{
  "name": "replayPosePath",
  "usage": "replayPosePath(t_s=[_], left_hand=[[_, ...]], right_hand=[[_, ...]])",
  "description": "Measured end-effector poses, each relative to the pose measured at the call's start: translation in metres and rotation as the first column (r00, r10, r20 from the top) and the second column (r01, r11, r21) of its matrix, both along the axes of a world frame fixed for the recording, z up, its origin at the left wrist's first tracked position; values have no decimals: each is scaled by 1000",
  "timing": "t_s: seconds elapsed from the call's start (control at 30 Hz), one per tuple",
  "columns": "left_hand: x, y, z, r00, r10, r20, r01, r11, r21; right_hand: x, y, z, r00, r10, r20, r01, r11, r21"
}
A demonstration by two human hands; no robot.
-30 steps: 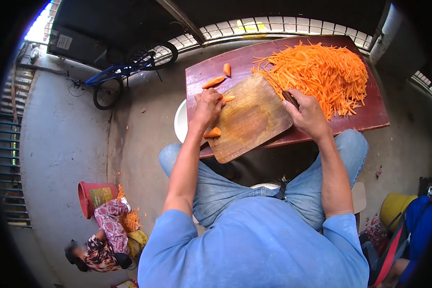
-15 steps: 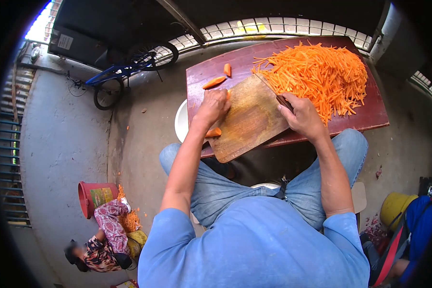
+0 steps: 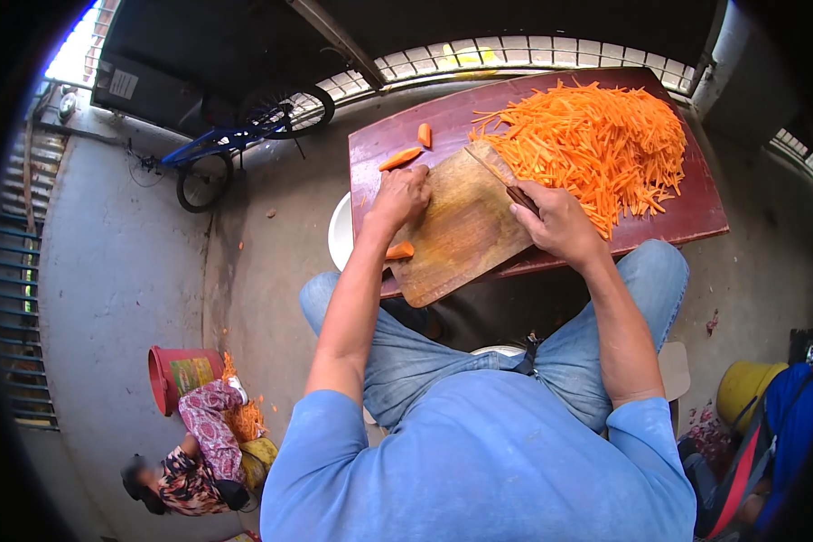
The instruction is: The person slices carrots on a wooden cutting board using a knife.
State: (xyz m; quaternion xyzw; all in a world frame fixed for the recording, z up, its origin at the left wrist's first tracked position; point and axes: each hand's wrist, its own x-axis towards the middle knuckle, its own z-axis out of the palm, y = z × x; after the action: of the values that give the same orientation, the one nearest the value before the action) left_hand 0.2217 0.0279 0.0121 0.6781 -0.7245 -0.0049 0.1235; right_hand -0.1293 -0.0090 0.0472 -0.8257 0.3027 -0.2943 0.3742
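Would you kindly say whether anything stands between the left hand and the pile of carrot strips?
Yes: the knife, gripped in the right hand, slants across the cutting board between the left hand and the pile.

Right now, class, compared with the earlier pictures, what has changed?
The right hand has carried the knife left, farther over the cutting board. The carrot piece earlier visible at the left hand no longer shows. No new grasp or release is visible. The shredded carrot heap looks much the same.

Makeshift food-preparation workspace; orange heap of thin carrot strips (image 3: 592,149) at two o'clock; blue-framed, black-tyred bicycle (image 3: 235,139) at ten.
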Motion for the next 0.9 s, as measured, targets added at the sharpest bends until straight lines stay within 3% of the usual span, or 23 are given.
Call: replayPosePath(t_s=[0.2,0.4,0.5,0.67,0.7,0.8,0.9], left_hand=[[-1,8,4,981,53,-185,-64,997,-53],[-8,13,14,931,222,-291,-208,975,78],[-11,17,16,949,211,-236,-205,978,48],[-47,37,15,936,66,-346,-97,993,-72],[-58,43,16,939,24,-343,-63,993,-103],[-82,55,9,994,-109,-29,105,989,-108],[-107,64,2,987,-149,63,157,976,-153]], right_hand=[[-1,1,0,1000,-6,19,7,998,-61],[1,5,4,1000,-5,11,6,999,-50],[1,4,2,999,13,-52,-16,999,-47],[3,6,3,999,31,44,-33,999,42],[5,7,4,997,33,77,-38,997,69],[6,7,2,997,49,67,-56,992,116],[4,5,-3,997,67,-39,-59,985,160]])
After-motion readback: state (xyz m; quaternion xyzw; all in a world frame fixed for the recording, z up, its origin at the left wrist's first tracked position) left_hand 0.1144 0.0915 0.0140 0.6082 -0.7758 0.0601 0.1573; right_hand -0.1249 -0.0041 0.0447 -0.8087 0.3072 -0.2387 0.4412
